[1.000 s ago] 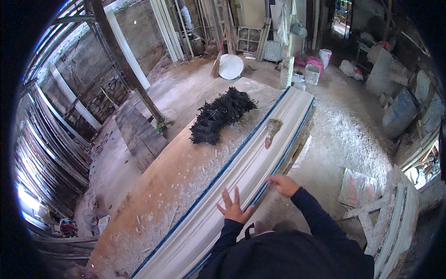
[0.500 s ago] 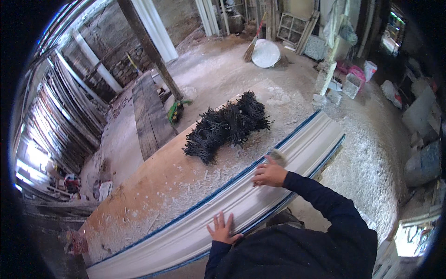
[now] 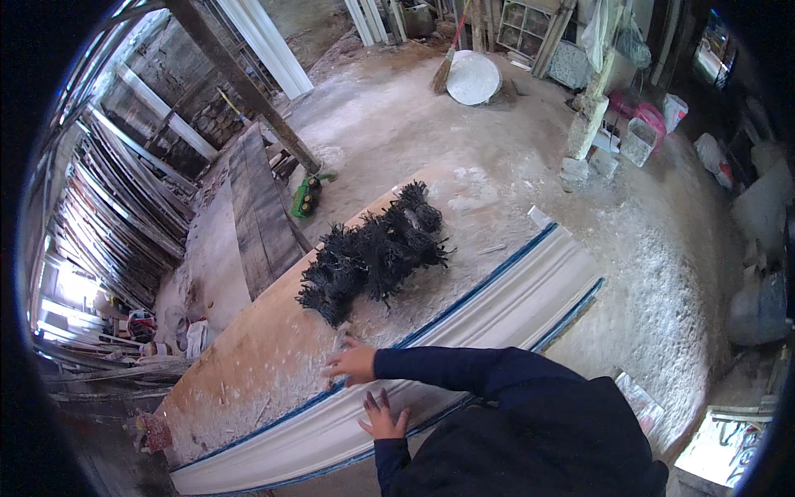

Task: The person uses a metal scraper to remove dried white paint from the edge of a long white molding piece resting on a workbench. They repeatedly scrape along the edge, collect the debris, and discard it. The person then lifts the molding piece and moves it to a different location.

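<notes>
A long white moulded strip with ridges (image 3: 513,290), edged in blue, lies diagonally across the worktop in front of me. My left hand (image 3: 385,420) rests on it with the fingers spread. My right hand (image 3: 354,363) reaches over the strip's far blue edge to the board, its fingers stretched out. By its fingertips is a small greyish piece (image 3: 341,337), too blurred to name. Just beyond, bundles of black, frayed strands (image 3: 373,257) lie in a row on the brown board (image 3: 273,331), which is strewn with white crumbs.
A wooden post (image 3: 248,99) rises behind a dark plank bench (image 3: 257,215). Near its foot sits a green toy-like vehicle (image 3: 305,197). Farther back are a round white basin (image 3: 474,78) and a broom (image 3: 444,73). Long strips (image 3: 124,215) lean at the left.
My right hand has swept left from the strip's middle to beyond its far blue edge, near the black bundles. My left hand stays on the strip. The whole view has shifted slightly.
</notes>
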`<state>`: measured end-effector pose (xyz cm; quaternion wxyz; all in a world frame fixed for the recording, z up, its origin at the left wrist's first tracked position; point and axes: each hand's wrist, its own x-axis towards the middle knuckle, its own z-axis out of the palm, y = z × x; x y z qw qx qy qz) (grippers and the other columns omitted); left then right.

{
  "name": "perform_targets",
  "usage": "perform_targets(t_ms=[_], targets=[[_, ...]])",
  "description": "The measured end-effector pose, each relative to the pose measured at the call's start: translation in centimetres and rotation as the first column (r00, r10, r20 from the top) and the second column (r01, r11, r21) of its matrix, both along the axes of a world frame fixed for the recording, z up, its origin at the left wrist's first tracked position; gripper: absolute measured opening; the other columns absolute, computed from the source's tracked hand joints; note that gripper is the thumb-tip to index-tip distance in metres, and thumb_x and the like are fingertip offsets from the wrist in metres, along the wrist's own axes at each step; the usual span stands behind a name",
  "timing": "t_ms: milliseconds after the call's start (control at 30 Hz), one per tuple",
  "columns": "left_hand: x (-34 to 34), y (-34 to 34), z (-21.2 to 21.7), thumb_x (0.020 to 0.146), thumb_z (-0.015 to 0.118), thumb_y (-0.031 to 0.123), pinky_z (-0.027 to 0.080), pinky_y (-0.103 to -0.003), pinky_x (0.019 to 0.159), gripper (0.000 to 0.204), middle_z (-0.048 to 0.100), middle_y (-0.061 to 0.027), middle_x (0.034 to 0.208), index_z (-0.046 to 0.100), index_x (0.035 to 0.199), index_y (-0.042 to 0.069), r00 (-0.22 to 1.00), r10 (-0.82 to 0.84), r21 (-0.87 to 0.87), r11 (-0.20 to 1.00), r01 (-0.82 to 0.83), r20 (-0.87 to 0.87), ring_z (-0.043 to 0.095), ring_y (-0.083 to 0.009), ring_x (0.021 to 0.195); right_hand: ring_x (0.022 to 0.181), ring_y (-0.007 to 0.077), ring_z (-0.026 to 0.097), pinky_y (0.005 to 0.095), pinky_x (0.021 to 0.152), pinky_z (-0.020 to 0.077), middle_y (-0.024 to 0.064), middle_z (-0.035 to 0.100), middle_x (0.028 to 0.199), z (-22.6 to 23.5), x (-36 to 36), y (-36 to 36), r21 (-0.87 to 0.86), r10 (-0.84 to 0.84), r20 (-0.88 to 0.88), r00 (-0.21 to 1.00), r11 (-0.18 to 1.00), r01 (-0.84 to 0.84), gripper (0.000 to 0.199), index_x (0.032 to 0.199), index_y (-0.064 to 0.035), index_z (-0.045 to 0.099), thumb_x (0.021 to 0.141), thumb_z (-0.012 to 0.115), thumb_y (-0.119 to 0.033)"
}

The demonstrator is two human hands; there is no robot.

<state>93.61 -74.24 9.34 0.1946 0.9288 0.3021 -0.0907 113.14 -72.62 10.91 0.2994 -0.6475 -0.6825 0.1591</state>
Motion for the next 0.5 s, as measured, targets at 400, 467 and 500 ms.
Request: perform_targets(t_ms=[400, 467, 500], targets=[[15.4, -1.1, -3.2, 0.076, 0.055, 0.046, 0.011, -0.064, 0.093, 0.061, 0.040, -0.0088, 0.129, 0.037, 0.128, 0.020, 0.930, -0.281, 0.036, 0.959, 0.281, 0.238, 0.035, -0.0262, 0.121, 0.099, 0.0336, 0.053, 0.0441, 0.085, 0.0397, 0.0191, 0.057, 0.104, -0.9, 18.2, -45.7, -0.498, -0.916, 0.388, -0.097, -0.297, 0.815, 0.061, 0.110, -0.0099, 0.053, 0.080, 0.036, -0.060], [17.8, -2.5, -3.8, 0.077, 0.052, 0.049, 0.013, -0.062, 0.094, 0.057, 0.047, -0.0091, 0.122, 0.041, 0.125, 0.019, 0.938, -0.313, 0.063, 0.950, 0.307, 0.149, 0.042, -0.0255, 0.114, 0.096, 0.0338, 0.055, 0.0434, 0.082, 0.0419, 0.0196, 0.058, 0.102, -3.4, 18.1, -48.5, -0.533, -0.952, 0.306, -0.018, -0.187, 0.825, 0.062, 0.105, -0.0078, 0.056, 0.079, 0.037, -0.061], [18.7, -3.1, -3.7, 0.077, 0.050, 0.050, 0.014, -0.061, 0.095, 0.056, 0.051, -0.0094, 0.117, 0.044, 0.123, 0.019, 0.946, -0.310, 0.058, 0.950, 0.306, 0.092, 0.046, -0.0259, 0.110, 0.096, 0.0335, 0.055, 0.0429, 0.082, 0.0420, 0.0196, 0.058, 0.101, -4.2, 17.8, -48.9, -0.496, -0.955, 0.285, -0.076, -0.215, 0.841, 0.062, 0.104, -0.0073, 0.056, 0.079, 0.038, -0.061]])
